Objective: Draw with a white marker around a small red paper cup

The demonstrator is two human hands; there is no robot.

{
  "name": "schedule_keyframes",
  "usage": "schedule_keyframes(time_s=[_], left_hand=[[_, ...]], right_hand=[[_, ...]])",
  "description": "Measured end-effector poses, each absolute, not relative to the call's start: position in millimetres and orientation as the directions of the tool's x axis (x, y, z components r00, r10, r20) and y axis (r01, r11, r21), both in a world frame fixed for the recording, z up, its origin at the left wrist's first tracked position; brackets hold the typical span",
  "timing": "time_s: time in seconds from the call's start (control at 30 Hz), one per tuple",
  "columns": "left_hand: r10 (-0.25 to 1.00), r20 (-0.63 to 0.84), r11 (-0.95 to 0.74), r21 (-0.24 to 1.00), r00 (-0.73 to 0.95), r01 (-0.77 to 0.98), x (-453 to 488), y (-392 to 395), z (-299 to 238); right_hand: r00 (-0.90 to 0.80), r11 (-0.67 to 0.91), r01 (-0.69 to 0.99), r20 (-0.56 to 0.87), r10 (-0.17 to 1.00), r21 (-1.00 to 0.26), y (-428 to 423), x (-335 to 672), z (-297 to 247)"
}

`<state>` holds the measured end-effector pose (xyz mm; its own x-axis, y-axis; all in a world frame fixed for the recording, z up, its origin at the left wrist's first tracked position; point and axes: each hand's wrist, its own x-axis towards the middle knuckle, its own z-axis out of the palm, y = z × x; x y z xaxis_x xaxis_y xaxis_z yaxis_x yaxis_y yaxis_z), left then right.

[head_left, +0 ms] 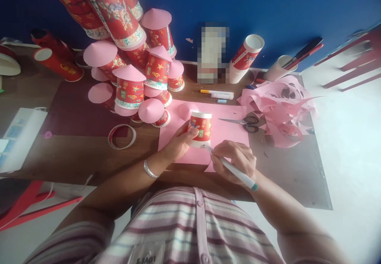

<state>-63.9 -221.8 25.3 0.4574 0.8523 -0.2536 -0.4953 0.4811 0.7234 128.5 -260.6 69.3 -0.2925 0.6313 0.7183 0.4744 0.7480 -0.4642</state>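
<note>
My left hand (182,141) grips a red paper cup (201,127) with white bands at both ends, thumb across its printed side. In my right hand (235,159) is a white marker (239,173) with a green end, its tip at the cup's lower white band. Both hands are over a pink paper sheet (175,153). Just behind the cup lies a pink paper cone (187,111). Scissors (248,123) with dark handles rest on the sheet's right side.
Stacked red cups with pink cone tops (129,89) rise at the left. Cut pink paper scraps (285,105) heap at the right, near a pen cup (279,69). Markers (217,93) lie behind the sheet. A tape roll (122,136) and a white box (22,137) are on the left.
</note>
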Motion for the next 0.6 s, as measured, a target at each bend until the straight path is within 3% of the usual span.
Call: schedule_keyframes(time_s=[0.13,0.27,0.37,0.43,0.6], left_hand=[[0.852,-0.258,0.481,0.728,0.456,-0.488,-64.9,-221.4,24.3],[0.850,-0.249,0.476,0.741,0.465,-0.473,-66.1,-220.7,22.7],[0.855,-0.233,0.459,0.753,0.463,-0.471,-66.1,-220.4,23.4],[0.862,-0.223,0.450,0.749,0.456,-0.485,-65.4,-220.5,24.5],[0.862,-0.243,0.468,0.719,0.446,-0.513,-63.8,-221.0,26.1]], right_hand=[[-0.246,0.672,0.457,0.643,0.725,-0.583,-262.0,131.2,72.7],[-0.174,0.529,0.303,0.500,0.849,-0.793,-262.2,133.5,74.8],[-0.189,0.455,0.213,0.421,0.887,-0.865,-263.9,132.1,75.0],[-0.192,0.496,0.276,0.459,0.868,-0.823,-265.6,130.5,73.7],[-0.240,0.690,0.436,0.664,0.708,-0.578,-266.9,130.7,69.2]])
